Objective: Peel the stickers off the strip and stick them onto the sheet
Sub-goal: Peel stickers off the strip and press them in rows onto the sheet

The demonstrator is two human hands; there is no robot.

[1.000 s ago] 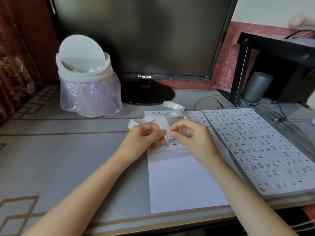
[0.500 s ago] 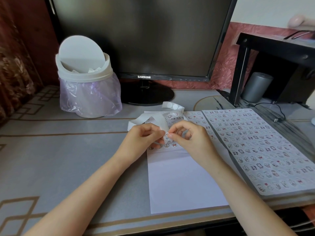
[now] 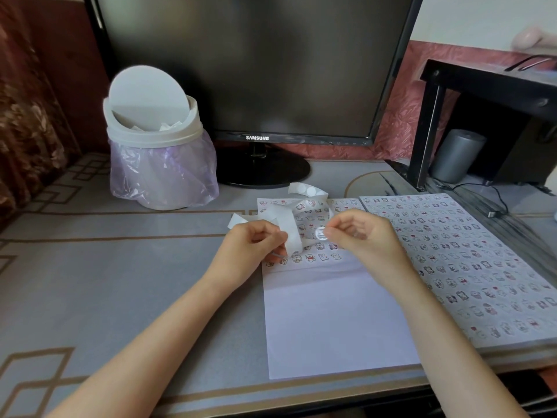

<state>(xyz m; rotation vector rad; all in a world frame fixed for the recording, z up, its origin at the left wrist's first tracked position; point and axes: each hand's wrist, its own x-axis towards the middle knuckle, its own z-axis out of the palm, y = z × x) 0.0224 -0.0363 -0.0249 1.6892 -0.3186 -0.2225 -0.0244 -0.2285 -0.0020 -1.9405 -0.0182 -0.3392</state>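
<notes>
Hands, seen from the head camera, have parted above the sheet (image 3: 331, 321): the right hand (image 3: 364, 238) now pinches a freed round sticker (image 3: 321, 233) over the sheet's filled rows, while the left hand (image 3: 253, 248) grips the strip (image 3: 290, 230). Sticking it down looks next.

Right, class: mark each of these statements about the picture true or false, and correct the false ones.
1. The right hand pinches a round sticker. True.
2. The monitor shows a picture. False: its screen is dark.
3. The left hand holds the strip. True.
4. The sheet under the hands is covered all over. False: its lower part is bare.
5. The bin has no liner. False: a purple bag lines it.
</notes>
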